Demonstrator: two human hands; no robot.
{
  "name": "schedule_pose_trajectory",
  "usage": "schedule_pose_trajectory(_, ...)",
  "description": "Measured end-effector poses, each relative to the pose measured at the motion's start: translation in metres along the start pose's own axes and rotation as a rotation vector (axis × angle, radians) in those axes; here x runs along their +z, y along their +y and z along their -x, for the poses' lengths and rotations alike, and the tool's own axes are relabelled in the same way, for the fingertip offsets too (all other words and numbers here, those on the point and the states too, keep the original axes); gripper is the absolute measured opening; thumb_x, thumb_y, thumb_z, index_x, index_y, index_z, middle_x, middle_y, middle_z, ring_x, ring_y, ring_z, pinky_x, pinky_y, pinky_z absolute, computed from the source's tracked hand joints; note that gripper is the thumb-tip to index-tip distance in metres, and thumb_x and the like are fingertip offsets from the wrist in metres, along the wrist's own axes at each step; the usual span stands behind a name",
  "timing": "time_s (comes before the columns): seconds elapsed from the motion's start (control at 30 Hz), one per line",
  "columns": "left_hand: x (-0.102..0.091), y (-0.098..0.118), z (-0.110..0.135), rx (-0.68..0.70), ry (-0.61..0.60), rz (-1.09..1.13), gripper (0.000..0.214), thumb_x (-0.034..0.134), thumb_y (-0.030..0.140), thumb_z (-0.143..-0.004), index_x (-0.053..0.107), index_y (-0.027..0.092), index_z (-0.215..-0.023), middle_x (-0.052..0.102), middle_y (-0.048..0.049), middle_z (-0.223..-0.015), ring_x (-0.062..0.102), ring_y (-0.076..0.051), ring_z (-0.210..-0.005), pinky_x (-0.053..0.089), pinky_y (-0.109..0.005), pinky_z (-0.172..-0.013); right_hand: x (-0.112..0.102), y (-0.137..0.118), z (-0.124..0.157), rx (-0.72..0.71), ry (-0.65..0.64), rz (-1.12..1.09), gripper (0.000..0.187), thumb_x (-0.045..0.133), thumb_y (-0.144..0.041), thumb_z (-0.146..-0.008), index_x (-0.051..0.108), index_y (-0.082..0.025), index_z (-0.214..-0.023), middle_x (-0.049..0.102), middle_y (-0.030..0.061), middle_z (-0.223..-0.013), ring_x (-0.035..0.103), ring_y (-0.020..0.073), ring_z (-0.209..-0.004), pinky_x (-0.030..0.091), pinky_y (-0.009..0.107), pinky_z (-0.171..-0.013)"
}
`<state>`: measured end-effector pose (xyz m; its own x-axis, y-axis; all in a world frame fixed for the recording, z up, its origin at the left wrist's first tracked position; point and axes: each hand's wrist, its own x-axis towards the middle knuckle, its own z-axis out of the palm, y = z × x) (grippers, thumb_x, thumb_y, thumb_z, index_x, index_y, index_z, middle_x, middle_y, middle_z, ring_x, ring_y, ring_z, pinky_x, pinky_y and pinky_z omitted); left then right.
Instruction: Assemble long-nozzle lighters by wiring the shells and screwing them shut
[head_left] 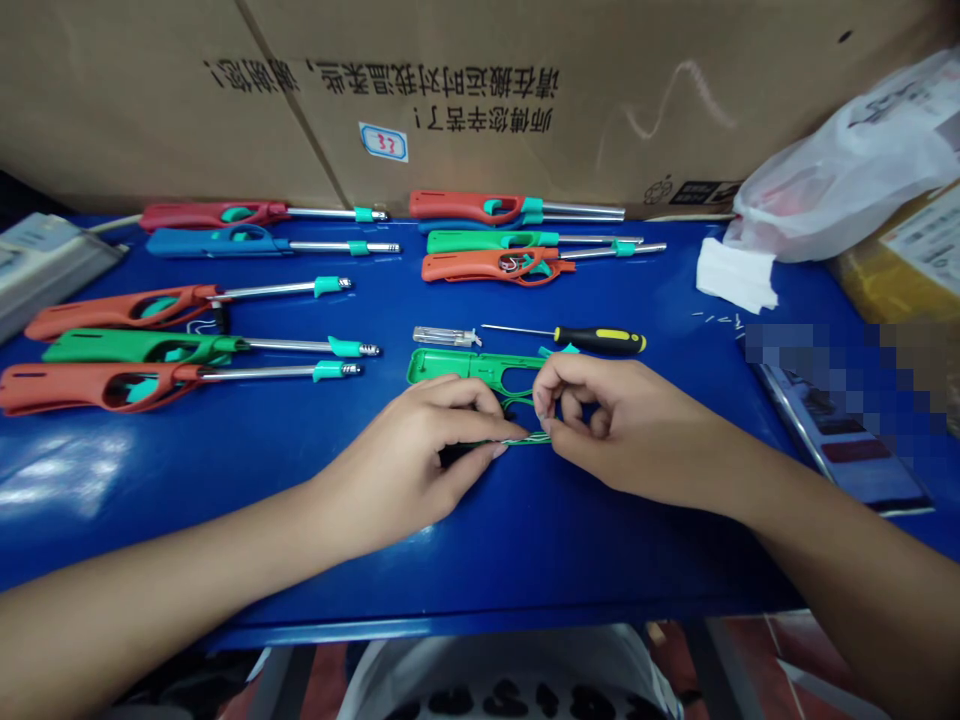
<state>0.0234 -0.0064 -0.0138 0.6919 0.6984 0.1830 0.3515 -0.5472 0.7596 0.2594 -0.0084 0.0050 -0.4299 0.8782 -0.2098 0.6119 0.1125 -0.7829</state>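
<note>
Over the blue table, my left hand (420, 440) pinches one green lighter casing half (538, 440) at its near edge, thumb below and fingers on top. Thin pale wires seem to run along it, too small to make out surely. My right hand (630, 415) is closed at the right end of this half, its fingers curled and thumb close to the wires; what lies in its fingertips is hidden. Just beyond my hands lies another green casing half (450, 367), its hollow inside facing up. A teal piece (562, 350) shows behind my right fingers.
A black-and-yellow screwdriver (600, 340) and a clear fuel tank (444, 336) lie behind the casing. Several lighters, such as a blue one (210, 242) and an orange one (465, 265), lie left and back. Small screws (716, 319), tissue (739, 275) and a plastic bag (832, 170) are right.
</note>
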Motion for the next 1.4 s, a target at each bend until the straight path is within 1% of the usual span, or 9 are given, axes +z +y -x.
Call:
schedule_pose_trajectory(0.47, 0.0, -0.003, 0.001, 0.123, 0.049, -0.131, 0.02, 0.063, 0.012, -0.098, 0.077, 0.017, -0.11, 0.072, -0.0041, -0.095, 0.065, -0.015, -0.087, 0.053, -0.03, -0.082, 0.001, 0.0, -0.003, -0.106, -0.014, 0.121, 0.013, 0.061, -0.012, -0.083, 0.063, -0.023, -0.088, 0.045, -0.0094, -0.063, 0.04, 0.0067, -0.051, 0.036, 0.023, -0.052)
schedule_pose_trajectory(0.77, -0.01, -0.002, 0.005, 0.339, -0.053, -0.405, 0.019, 0.062, 0.013, -0.098, 0.075, 0.012, -0.11, 0.073, -0.0112, -0.105, 0.07, -0.023, -0.095, 0.057, -0.036, -0.083, -0.003, -0.001, 0.001, -0.067, -0.021, 0.067, 0.01, 0.06, -0.015, -0.086, 0.062, -0.024, -0.09, 0.048, -0.0094, -0.064, 0.043, 0.0069, -0.053, 0.036, 0.021, -0.049)
schedule_pose_trajectory(0.9, -0.013, 0.001, 0.003, 0.261, 0.103, -0.228, 0.01, 0.066, 0.012, -0.095, 0.074, 0.014, -0.102, 0.073, -0.0063, -0.097, 0.069, -0.015, -0.088, 0.056, -0.027, -0.082, -0.004, -0.003, 0.002, -0.112, -0.035, 0.062, 0.011, 0.06, -0.015, -0.088, 0.066, -0.023, -0.091, 0.053, -0.008, -0.067, 0.045, 0.0074, -0.055, 0.038, 0.022, -0.052)
schedule_pose_trajectory(1.0, -0.016, 0.003, 0.0, 0.181, 0.174, -0.23, 0.006, 0.067, 0.015, -0.094, 0.068, 0.015, -0.088, 0.07, -0.0038, -0.087, 0.066, -0.015, -0.083, 0.054, -0.026, -0.079, -0.004, -0.006, 0.003, -0.21, -0.062, 0.096, 0.017, 0.061, -0.012, -0.087, 0.072, -0.022, -0.094, 0.064, -0.0037, -0.078, 0.051, 0.0088, -0.062, 0.042, 0.023, -0.059)
schedule_pose_trajectory(1.07, -0.017, 0.003, -0.001, 0.117, 0.169, -0.273, 0.005, 0.065, 0.017, -0.095, 0.068, 0.016, -0.09, 0.07, -0.0037, -0.089, 0.065, -0.015, -0.085, 0.053, -0.028, -0.08, -0.006, -0.008, 0.003, -0.209, -0.009, 0.085, 0.02, 0.061, -0.012, -0.087, 0.075, -0.022, -0.097, 0.068, -0.0017, -0.084, 0.053, 0.0093, -0.063, 0.042, 0.024, -0.06)
schedule_pose_trajectory(1.13, -0.017, 0.001, -0.002, 0.073, 0.154, -0.31, 0.007, 0.062, 0.019, -0.097, 0.069, 0.017, -0.097, 0.071, -0.0041, -0.094, 0.067, -0.017, -0.09, 0.053, -0.029, -0.083, -0.009, -0.006, 0.002, -0.178, 0.131, 0.1, 0.018, 0.061, -0.014, -0.089, 0.076, -0.022, -0.093, 0.066, -0.0013, -0.081, 0.051, 0.0093, -0.059, 0.041, 0.025, -0.057)
schedule_pose_trajectory(1.23, -0.017, -0.003, -0.001, 0.052, 0.116, -0.342, 0.013, 0.06, 0.022, -0.1, 0.072, 0.02, -0.106, 0.071, -0.0046, -0.101, 0.068, -0.019, -0.097, 0.054, -0.031, -0.087, -0.016, 0.002, -0.003, -0.157, 0.314, 0.298, 0.016, 0.061, -0.018, -0.091, 0.074, -0.021, -0.098, 0.065, 0.002, -0.09, 0.05, 0.0107, -0.06, 0.041, 0.028, -0.058)
schedule_pose_trajectory(1.3, -0.017, -0.006, 0.0, 0.058, 0.092, -0.341, 0.015, 0.061, 0.023, -0.1, 0.073, 0.022, -0.108, 0.07, -0.0042, -0.103, 0.067, -0.019, -0.098, 0.054, -0.031, -0.087, -0.019, 0.009, -0.005, -0.142, 0.337, 0.449, 0.025, 0.059, -0.018, -0.093, 0.072, -0.019, -0.114, 0.066, 0.0065, -0.106, 0.057, 0.0145, -0.072, 0.044, 0.03, -0.065)
schedule_pose_trajectory(1.4, -0.018, -0.006, 0.0, 0.07, 0.065, -0.324, 0.015, 0.062, 0.024, -0.101, 0.075, 0.023, -0.108, 0.069, -0.0037, -0.102, 0.067, -0.018, -0.096, 0.054, -0.03, -0.086, -0.021, 0.015, -0.007, -0.111, 0.294, 0.574, 0.031, 0.055, -0.017, -0.095, 0.071, -0.02, -0.121, 0.062, 0.0086, -0.111, 0.062, 0.0194, -0.084, 0.047, 0.033, -0.072)
